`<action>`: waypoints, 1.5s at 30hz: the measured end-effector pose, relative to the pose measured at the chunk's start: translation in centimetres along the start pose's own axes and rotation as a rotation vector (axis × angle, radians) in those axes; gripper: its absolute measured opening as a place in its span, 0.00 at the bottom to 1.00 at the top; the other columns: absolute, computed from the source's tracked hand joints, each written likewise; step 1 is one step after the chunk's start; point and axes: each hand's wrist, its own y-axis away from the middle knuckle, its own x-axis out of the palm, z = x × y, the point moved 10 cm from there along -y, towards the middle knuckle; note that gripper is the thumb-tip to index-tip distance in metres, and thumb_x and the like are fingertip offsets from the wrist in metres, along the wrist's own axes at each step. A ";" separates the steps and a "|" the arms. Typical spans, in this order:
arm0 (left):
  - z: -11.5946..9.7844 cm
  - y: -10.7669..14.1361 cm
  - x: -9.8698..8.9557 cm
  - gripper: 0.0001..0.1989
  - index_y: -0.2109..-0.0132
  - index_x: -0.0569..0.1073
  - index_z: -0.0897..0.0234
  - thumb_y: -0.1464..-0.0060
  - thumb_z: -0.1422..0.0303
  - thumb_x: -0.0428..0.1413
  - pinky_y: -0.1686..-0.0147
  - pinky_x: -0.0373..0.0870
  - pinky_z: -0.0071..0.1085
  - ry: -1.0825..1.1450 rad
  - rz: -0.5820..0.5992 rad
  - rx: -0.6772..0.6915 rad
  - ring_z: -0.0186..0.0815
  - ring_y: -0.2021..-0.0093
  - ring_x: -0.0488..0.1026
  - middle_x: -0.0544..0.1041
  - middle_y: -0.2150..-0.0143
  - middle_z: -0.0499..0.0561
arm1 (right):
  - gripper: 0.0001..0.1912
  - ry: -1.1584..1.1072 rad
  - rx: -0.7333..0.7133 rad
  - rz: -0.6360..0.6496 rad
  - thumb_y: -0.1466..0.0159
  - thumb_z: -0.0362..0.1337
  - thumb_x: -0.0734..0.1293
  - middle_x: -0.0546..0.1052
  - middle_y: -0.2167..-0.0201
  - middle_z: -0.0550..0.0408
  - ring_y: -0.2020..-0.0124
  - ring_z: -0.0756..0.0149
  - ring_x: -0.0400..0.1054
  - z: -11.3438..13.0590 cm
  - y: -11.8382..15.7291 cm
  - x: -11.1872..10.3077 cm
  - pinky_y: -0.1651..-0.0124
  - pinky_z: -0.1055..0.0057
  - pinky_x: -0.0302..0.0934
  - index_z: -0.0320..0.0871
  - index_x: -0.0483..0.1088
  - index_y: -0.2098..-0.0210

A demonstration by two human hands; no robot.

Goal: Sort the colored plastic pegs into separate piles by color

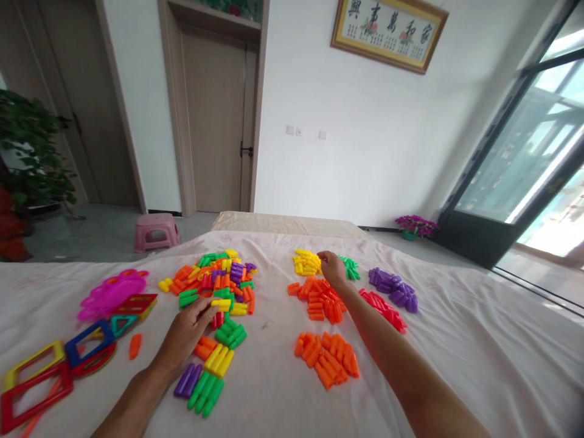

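Note:
My left hand (191, 325) pinches a yellow bullet-shaped plastic block (221, 305) at the near side of a mixed-colour heap (219, 277). Closer to me lie green blocks (206, 392), purple blocks (187, 381) and yellow blocks (219, 361) in small groups. Stretched forward, my right hand (332, 267) is at the right edge of the yellow pile (306, 263), its fingers bent together; whatever is between them is hidden. Just right of it is a green pile (350, 267). Under my right forearm are orange piles (322, 298) and a red pile (383, 310).
A purple pile (393, 289) lies farther right. At the left are a pink flower-shaped tray (114, 296), frame-shaped tiles (36, 398) and a lone orange block (135, 345). A wrinkled pale cloth (269, 401) covers the table. Beyond it stands a pink stool (157, 233).

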 end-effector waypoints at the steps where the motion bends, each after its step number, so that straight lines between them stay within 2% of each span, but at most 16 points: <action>1: 0.0 0.0 0.0 0.21 0.55 0.79 0.61 0.44 0.51 0.53 0.52 0.73 0.34 0.016 -0.002 -0.009 0.42 0.54 0.78 0.82 0.56 0.52 | 0.19 -0.073 -0.074 0.019 0.37 0.28 0.61 0.81 0.53 0.51 0.52 0.65 0.74 2.4 0.8 0.3 0.50 0.74 0.63 0.43 0.77 0.51; 3: 0.2 0.1 0.1 0.21 0.55 0.79 0.62 0.45 0.51 0.55 0.54 0.73 0.34 0.055 -0.001 -0.040 0.42 0.57 0.78 0.82 0.58 0.52 | 0.16 -0.253 -0.262 0.112 0.37 0.29 0.63 0.82 0.57 0.52 0.55 0.65 0.75 8.1 3.5 1.4 0.51 0.73 0.64 0.43 0.77 0.52; 5: 0.4 0.3 0.3 0.20 0.55 0.78 0.62 0.46 0.52 0.56 0.58 0.73 0.33 0.113 -0.001 -0.072 0.40 0.60 0.78 0.82 0.60 0.51 | 0.16 -0.382 -0.424 0.262 0.37 0.31 0.65 0.82 0.60 0.53 0.59 0.66 0.75 13.7 7.2 3.0 0.54 0.72 0.65 0.43 0.76 0.51; 8: 0.8 0.5 0.6 0.20 0.56 0.75 0.63 0.47 0.52 0.59 0.64 0.73 0.31 0.224 0.007 -0.120 0.39 0.64 0.77 0.81 0.63 0.51 | 0.12 -0.477 -0.557 0.478 0.36 0.34 0.67 0.82 0.59 0.56 0.61 0.67 0.74 20.0 12.5 5.3 0.57 0.73 0.65 0.44 0.78 0.55; 11: 1.2 0.8 1.1 0.20 0.57 0.74 0.63 0.50 0.52 0.61 0.70 0.73 0.30 0.316 0.042 -0.184 0.38 0.66 0.76 0.79 0.64 0.50 | 0.11 -0.507 -0.567 0.594 0.37 0.37 0.70 0.81 0.61 0.57 0.61 0.66 0.74 23.1 15.5 7.4 0.59 0.74 0.64 0.45 0.78 0.55; 15: 1.2 1.1 1.6 0.20 0.57 0.72 0.63 0.50 0.53 0.62 0.69 0.74 0.30 0.373 0.072 -0.222 0.39 0.63 0.76 0.78 0.62 0.50 | 0.08 -0.510 -0.553 0.704 0.37 0.38 0.70 0.79 0.70 0.59 0.68 0.69 0.73 24.2 17.2 9.7 0.65 0.76 0.63 0.44 0.79 0.60; 18: 1.7 1.0 1.2 0.22 0.56 0.73 0.63 0.50 0.52 0.62 0.66 0.75 0.32 0.344 0.050 -0.232 0.41 0.61 0.77 0.79 0.60 0.51 | 0.09 -0.567 -0.508 0.712 0.36 0.35 0.68 0.79 0.71 0.59 0.70 0.70 0.72 22.9 16.2 10.1 0.66 0.76 0.63 0.44 0.79 0.58; 20: 2.0 0.7 -0.1 0.23 0.54 0.74 0.62 0.49 0.50 0.60 0.62 0.75 0.33 0.280 -0.014 -0.216 0.41 0.60 0.78 0.80 0.60 0.52 | 0.10 -0.618 -0.440 0.606 0.37 0.34 0.67 0.80 0.69 0.58 0.69 0.70 0.73 20.7 13.6 9.1 0.65 0.76 0.65 0.44 0.78 0.57; 22: 2.3 0.5 -2.0 0.24 0.54 0.74 0.62 0.47 0.48 0.56 0.59 0.74 0.34 0.198 -0.119 -0.192 0.41 0.62 0.78 0.81 0.62 0.51 | 0.11 -0.639 -0.341 0.426 0.37 0.34 0.67 0.80 0.68 0.57 0.68 0.69 0.74 17.1 9.7 7.1 0.64 0.75 0.66 0.43 0.77 0.56; 25: 2.3 0.4 -4.5 0.24 0.56 0.75 0.63 0.43 0.47 0.51 0.61 0.72 0.33 0.086 -0.260 -0.151 0.39 0.66 0.76 0.81 0.64 0.50 | 0.12 -0.536 -0.177 0.155 0.37 0.36 0.66 0.81 0.65 0.54 0.66 0.67 0.75 10.1 3.6 3.3 0.62 0.74 0.67 0.41 0.76 0.55; 28: 1.9 0.5 -5.4 0.23 0.56 0.76 0.63 0.40 0.49 0.47 0.63 0.71 0.32 0.025 -0.307 -0.108 0.38 0.68 0.73 0.80 0.64 0.50 | 0.14 -0.240 -0.004 0.017 0.35 0.38 0.65 0.82 0.64 0.51 0.63 0.65 0.75 3.4 -0.7 0.5 0.60 0.73 0.66 0.41 0.77 0.53; 31: 2.0 0.5 -5.6 0.23 0.57 0.76 0.62 0.38 0.49 0.46 0.65 0.70 0.31 -0.019 -0.332 -0.123 0.37 0.69 0.72 0.79 0.67 0.49 | 0.14 -0.043 0.085 -0.035 0.35 0.38 0.65 0.82 0.60 0.49 0.58 0.63 0.75 -1.0 -2.8 -1.0 0.57 0.72 0.65 0.41 0.78 0.54; 34: 2.5 0.6 -5.9 0.24 0.58 0.76 0.62 0.39 0.49 0.46 0.66 0.69 0.31 -0.039 -0.367 -0.169 0.37 0.69 0.73 0.79 0.68 0.48 | 0.13 0.016 0.102 -0.019 0.37 0.36 0.66 0.82 0.57 0.49 0.55 0.61 0.75 -2.9 -3.5 -0.6 0.55 0.71 0.63 0.43 0.79 0.56; 37: 2.8 0.5 -5.9 0.23 0.58 0.76 0.62 0.40 0.49 0.47 0.67 0.69 0.31 -0.016 -0.364 -0.177 0.37 0.70 0.72 0.78 0.68 0.48 | 0.13 0.062 0.095 0.020 0.39 0.34 0.67 0.82 0.57 0.47 0.54 0.58 0.75 -3.6 -3.9 0.7 0.55 0.71 0.63 0.44 0.80 0.56; 43: 2.8 0.0 -4.9 0.23 0.59 0.76 0.65 0.42 0.49 0.51 0.65 0.70 0.31 0.138 -0.268 -0.154 0.37 0.69 0.73 0.78 0.69 0.50 | 0.18 0.086 0.065 0.067 0.39 0.29 0.63 0.82 0.54 0.49 0.51 0.59 0.75 -3.8 -4.4 2.3 0.52 0.71 0.64 0.45 0.80 0.54; 45: 2.9 -0.1 -4.2 0.23 0.60 0.77 0.66 0.43 0.49 0.52 0.67 0.70 0.31 0.226 -0.218 -0.167 0.37 0.69 0.73 0.78 0.69 0.51 | 0.21 0.078 0.052 0.083 0.40 0.26 0.63 0.82 0.54 0.51 0.51 0.60 0.75 -3.7 -4.2 2.3 0.51 0.73 0.65 0.46 0.80 0.54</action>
